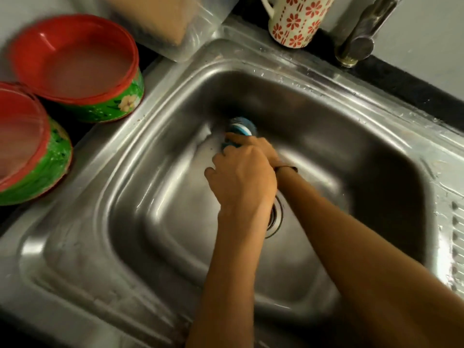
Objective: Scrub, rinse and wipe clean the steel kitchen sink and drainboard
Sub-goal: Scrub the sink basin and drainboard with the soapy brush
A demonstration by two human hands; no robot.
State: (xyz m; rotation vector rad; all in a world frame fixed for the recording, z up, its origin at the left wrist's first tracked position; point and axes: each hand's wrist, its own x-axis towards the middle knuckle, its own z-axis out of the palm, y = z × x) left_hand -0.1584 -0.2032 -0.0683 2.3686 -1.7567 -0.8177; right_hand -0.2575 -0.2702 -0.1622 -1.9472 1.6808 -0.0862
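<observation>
A person's two hands meet low in a steel sink (pixel 140 151). The left hand (pixel 242 182), fingers curled, and the right hand (pixel 261 149) beyond it both seem clamped on a blue scrubber (pixel 242 126) at the back wall, though blur hides the exact grip. Scrubbing looks underway; next, work toward the drain (pixel 275 217) and the ridged drainboard (pixel 449 237)

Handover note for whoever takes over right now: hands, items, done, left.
Left hand: down in the sink, fingers curled; what it holds is hidden.
Right hand: behind the left, gripping a blue scrubber at the basin's far wall.
Drain partly covered by the left wrist.
Done: scrubbing under way; rim is wet.
Left: rest of the basin, drainboard, rinse, wipe.
</observation>
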